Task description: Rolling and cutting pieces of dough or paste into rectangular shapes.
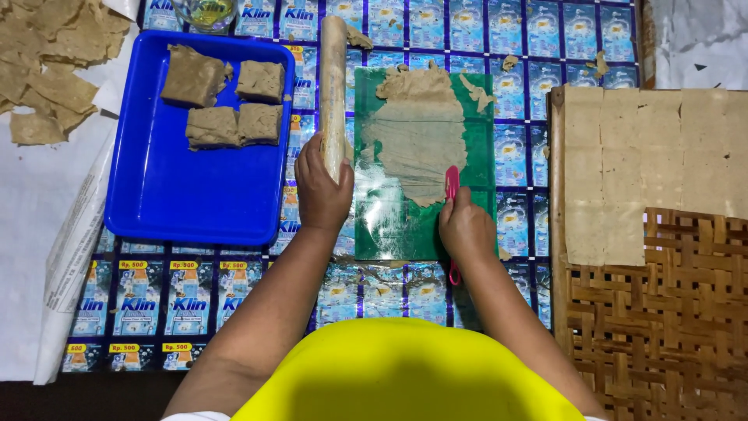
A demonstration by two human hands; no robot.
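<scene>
Dough (pixel 421 140), rolled thin, lies spread over the upper part of the green board (pixel 389 226), and that board is my landmark from here on. I see the sheet's ragged lower edge ending about halfway down the board, with bare shiny green below it. My right hand (pixel 466 228) sits at the board's lower right, its grip closed around a pink tool (pixel 452 187); the tip touches the dough's right edge and the handle pokes out below the wrist. My left hand (pixel 322 187) is at the board's left edge, grip wrapped around the near end of a wooden rolling pin (pixel 333 86) that runs straight up along that side. Left of the board sits a blue tray (pixel 195 195) with four thick dough blocks (pixel 226 101) in its far half. Right of the board, a wooden plank (pixel 647 156) carries flat pale squares laid edge to edge, and a woven mat (pixel 670 327) overlaps its near corner. Far left of the board, past the tray, thin dried scraps (pixel 47 62) are piled on white paper. Small dough crumbs (pixel 510 62) lie just above the board. Everything rests on a table cover of blue printed sachets (pixel 545 31).
</scene>
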